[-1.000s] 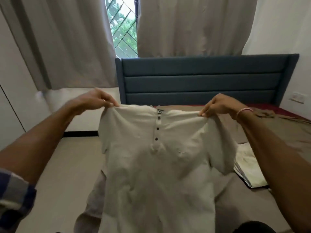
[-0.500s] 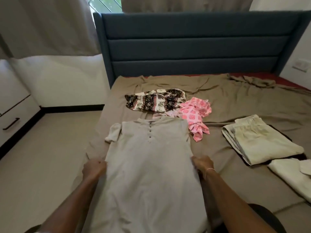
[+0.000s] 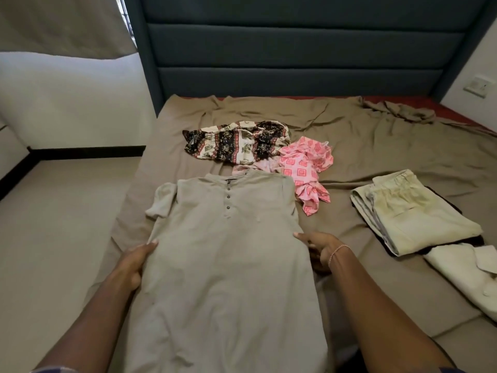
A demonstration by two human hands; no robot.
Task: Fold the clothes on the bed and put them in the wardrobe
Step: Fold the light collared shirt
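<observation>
A beige short-sleeved shirt with a buttoned placket lies flat, front up, on the brown sheet of the bed, its hem toward me. My left hand grips the shirt's left side edge at waist height, thumb on top. My right hand holds the right side edge, with its fingers partly tucked under the cloth. Just beyond the collar lie a crumpled black-and-cream patterned garment and a crumpled pink patterned garment.
Folded cream trousers and a folded white garment lie on the bed's right side. The blue padded headboard stands at the far end. Beige floor runs along the bed's left edge, under a curtain.
The shirt, held up by its shoulders a second ago, now lies flat on the bed. Both hands have moved down to its side edges, and my view has tipped down.
</observation>
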